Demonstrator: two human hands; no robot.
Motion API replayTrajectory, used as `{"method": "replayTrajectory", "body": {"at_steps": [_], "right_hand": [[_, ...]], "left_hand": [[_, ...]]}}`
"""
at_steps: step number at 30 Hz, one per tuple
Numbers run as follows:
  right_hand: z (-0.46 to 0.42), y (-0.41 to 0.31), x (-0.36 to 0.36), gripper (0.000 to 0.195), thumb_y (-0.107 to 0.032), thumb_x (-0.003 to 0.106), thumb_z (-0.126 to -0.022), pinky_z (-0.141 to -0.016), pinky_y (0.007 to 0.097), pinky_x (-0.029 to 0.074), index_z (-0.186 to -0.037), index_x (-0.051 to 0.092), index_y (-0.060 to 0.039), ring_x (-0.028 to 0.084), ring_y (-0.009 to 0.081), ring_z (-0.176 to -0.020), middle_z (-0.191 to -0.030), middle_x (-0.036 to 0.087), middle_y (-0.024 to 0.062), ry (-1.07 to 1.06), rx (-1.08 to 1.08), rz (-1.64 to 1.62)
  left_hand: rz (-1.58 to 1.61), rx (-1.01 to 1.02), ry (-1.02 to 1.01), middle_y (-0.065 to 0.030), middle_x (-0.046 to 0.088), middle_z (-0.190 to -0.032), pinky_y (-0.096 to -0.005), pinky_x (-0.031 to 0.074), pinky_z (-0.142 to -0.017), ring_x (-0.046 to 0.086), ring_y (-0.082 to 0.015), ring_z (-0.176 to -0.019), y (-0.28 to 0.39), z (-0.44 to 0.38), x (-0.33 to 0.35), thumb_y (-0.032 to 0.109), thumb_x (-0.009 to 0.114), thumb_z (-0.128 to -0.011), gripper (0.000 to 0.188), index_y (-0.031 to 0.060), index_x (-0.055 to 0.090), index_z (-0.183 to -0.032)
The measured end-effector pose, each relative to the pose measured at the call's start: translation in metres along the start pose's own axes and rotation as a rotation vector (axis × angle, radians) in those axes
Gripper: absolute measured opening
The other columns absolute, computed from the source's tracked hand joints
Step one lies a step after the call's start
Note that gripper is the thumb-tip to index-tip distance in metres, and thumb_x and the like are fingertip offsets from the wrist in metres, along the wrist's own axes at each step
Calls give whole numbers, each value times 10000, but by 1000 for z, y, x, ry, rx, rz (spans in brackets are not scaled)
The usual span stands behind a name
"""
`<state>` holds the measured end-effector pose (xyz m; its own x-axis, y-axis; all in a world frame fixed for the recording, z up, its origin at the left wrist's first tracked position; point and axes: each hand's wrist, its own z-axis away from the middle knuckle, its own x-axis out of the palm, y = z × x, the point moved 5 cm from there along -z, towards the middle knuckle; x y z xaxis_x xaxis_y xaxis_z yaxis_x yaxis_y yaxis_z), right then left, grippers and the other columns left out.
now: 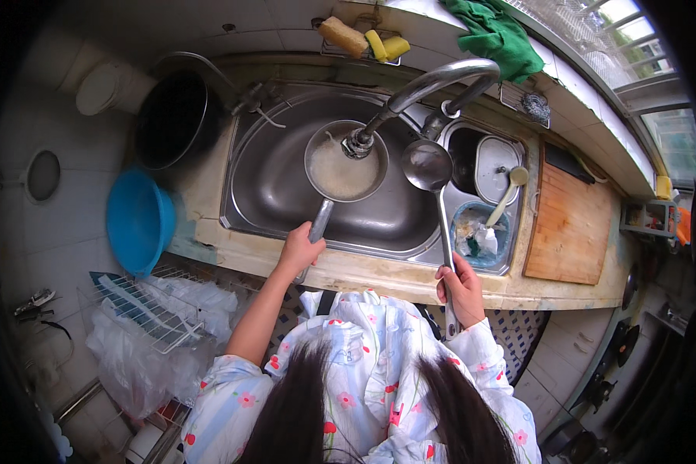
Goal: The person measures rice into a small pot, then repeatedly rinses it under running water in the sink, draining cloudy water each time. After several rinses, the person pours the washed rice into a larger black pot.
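My left hand (303,249) grips the handle of a metal saucepan (312,174), held over the large basin of a stainless-steel sink (261,191). Cloudy, pale liquid (342,174) lies in the pan, right under the mouth of the curved metal faucet (423,87). My right hand (463,287) is closed around the long handle of a metal ladle (427,165). The ladle's bowl is right of the pan, near the basin's right edge. Whether water runs from the faucet, I cannot tell.
A blue strainer basket (506,246) with scraps, a metal lid (495,174) and a pale spoon (501,203) are at the small basin. Further right lies a wooden cutting board (574,226). A blue plastic basin (139,223) and a black pot (171,122) stand left.
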<state>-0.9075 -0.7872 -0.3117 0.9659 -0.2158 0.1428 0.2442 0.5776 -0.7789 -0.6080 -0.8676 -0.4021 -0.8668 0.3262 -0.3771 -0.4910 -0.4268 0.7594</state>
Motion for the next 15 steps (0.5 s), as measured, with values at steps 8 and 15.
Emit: {"method": "replayTrajectory", "body": {"at_steps": [8, 15], "right_hand": [[1, 2, 4, 418, -50, 502, -851, -424, 217, 383, -1244, 390, 40, 492, 81, -501, -746, 549, 50, -7, 19, 107], [-83, -29, 23, 375, -67, 518, -786, -637, 419, 476, -1156, 483, -19, 590, 365, -738, -910, 576, 221, -68, -563, 1292]], "left_hand": [[-83, 26, -40, -146, 540, -554, -334, 438, -412, 556, -207, -416, 2, -4, 3, 110, 559, -694, 166, -20, 458, -718], [-108, 79, -53, -136, 543, -546, -334, 450, -424, 565, -208, -423, 3, -5, 18, 116, 565, -688, 175, -17, 452, -709]]}}
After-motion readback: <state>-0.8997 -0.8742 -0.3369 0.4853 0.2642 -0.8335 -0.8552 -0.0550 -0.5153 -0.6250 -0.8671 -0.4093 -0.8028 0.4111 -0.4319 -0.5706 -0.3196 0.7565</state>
